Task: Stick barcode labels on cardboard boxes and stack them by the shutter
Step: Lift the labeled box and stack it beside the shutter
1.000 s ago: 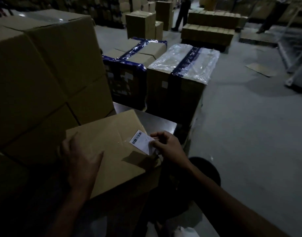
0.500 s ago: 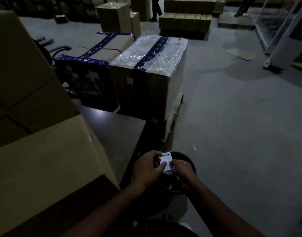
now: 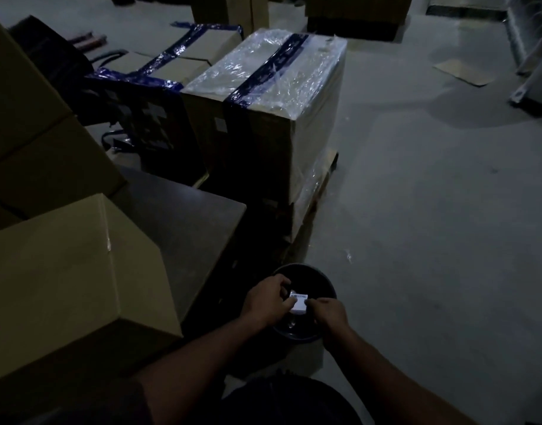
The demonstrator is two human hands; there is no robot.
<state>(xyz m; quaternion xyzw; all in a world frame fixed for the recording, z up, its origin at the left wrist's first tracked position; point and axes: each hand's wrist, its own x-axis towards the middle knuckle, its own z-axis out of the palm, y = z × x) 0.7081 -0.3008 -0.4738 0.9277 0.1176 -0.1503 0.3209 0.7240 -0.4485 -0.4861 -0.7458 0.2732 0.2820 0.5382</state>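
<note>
Both hands pinch the label (image 3: 298, 303) over the bin (image 3: 321, 283): left hand (image 3: 268, 302), right hand (image 3: 326, 311). The box (image 3: 64, 271) lies left, nearer the left hand.

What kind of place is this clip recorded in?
Most likely a dim warehouse or dispatch floor: stacked cardboard boxes, a stretch-wrapped, blue-taped pallet load and bare concrete floor. Both hands, left and right, hold a barcode label over a round bin.
</note>
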